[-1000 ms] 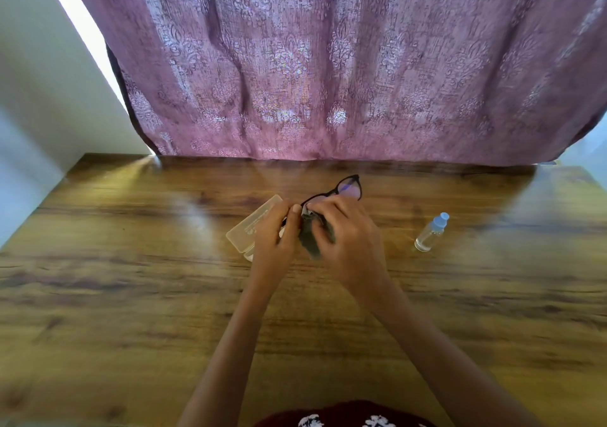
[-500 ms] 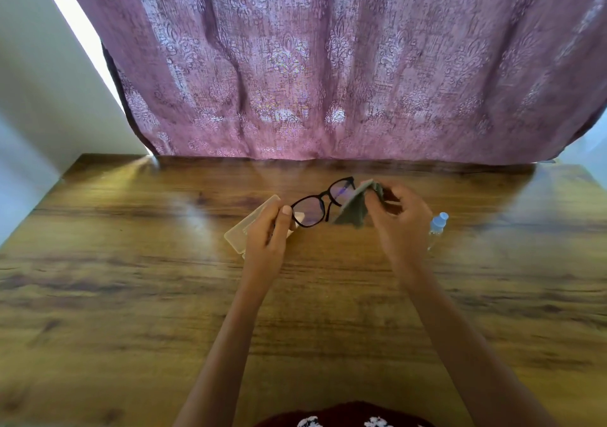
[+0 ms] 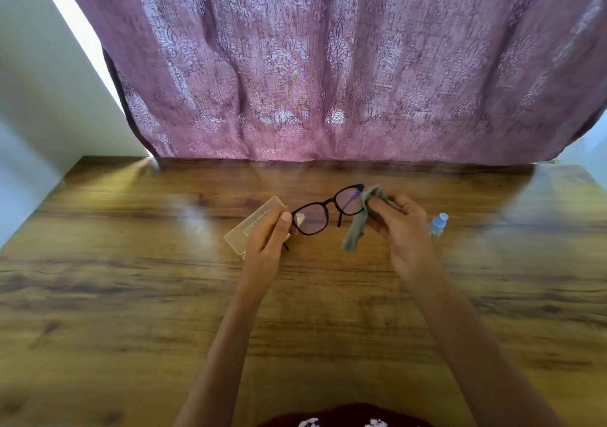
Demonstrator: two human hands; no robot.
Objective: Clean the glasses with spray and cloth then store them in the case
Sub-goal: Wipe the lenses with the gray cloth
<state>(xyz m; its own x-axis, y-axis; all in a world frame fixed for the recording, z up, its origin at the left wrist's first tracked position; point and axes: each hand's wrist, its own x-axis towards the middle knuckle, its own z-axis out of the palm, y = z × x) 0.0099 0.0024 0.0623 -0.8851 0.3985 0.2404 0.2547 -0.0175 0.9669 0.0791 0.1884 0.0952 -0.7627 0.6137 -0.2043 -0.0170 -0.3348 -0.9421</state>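
Observation:
Black-framed glasses (image 3: 325,209) are held above the wooden table (image 3: 131,295). My left hand (image 3: 266,246) grips their left end by the hinge. My right hand (image 3: 400,229) pinches a grey-green cloth (image 3: 356,229) against the right lens, and the cloth's tail hangs down. A pale translucent case (image 3: 253,223) lies shut on the table behind my left hand, partly hidden by it. A small clear spray bottle (image 3: 438,223) with a blue cap stands just right of my right hand, mostly hidden.
A purple patterned curtain (image 3: 328,65) hangs along the table's far edge. A white wall (image 3: 39,98) stands at the left. Bare wood spreads to the left, right and near side of my hands.
My right hand with the cloth left the left lens and moved to the right lens, uncovering the frame. My left hand still holds the left end. The glasses are now more level.

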